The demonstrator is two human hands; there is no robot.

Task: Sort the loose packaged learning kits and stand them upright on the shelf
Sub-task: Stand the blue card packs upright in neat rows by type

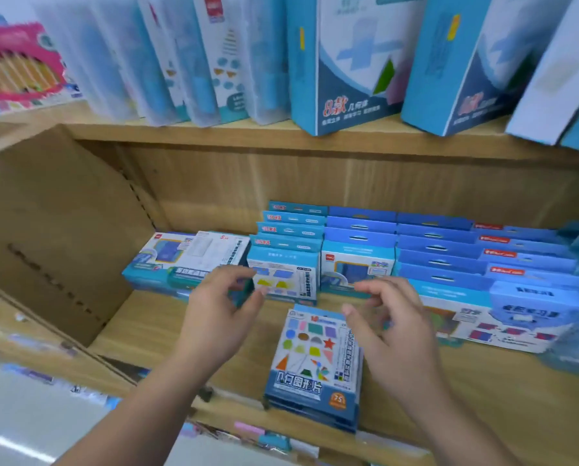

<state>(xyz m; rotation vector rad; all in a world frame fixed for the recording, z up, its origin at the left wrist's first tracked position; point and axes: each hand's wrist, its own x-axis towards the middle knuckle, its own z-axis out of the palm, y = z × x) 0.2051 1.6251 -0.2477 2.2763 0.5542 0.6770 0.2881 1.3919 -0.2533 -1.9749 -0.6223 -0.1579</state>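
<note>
Seemingly you're between grasps: your left hand (221, 311) and right hand (394, 326) hover, fingers (234, 272) loosely curled and empty, over the blue shape-printed cardboard kit stack (315, 361) lying flat on the wooden shelf (180, 334), which next needs gripping and standing with the upright blue row (286, 243).

Furniture: light wooden shelf (180, 331), a second board (214, 132) above, wood-grain back panel (315, 176) | left: brown cardboard panel (52, 213) stood slanted | floor (29, 415): pale, glossy, caught a bright streak (12, 445).

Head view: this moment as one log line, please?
left hand: curled near upright kit, grip unclear | right hand: open, empty | shapes kit stack: flat on shelf
</note>
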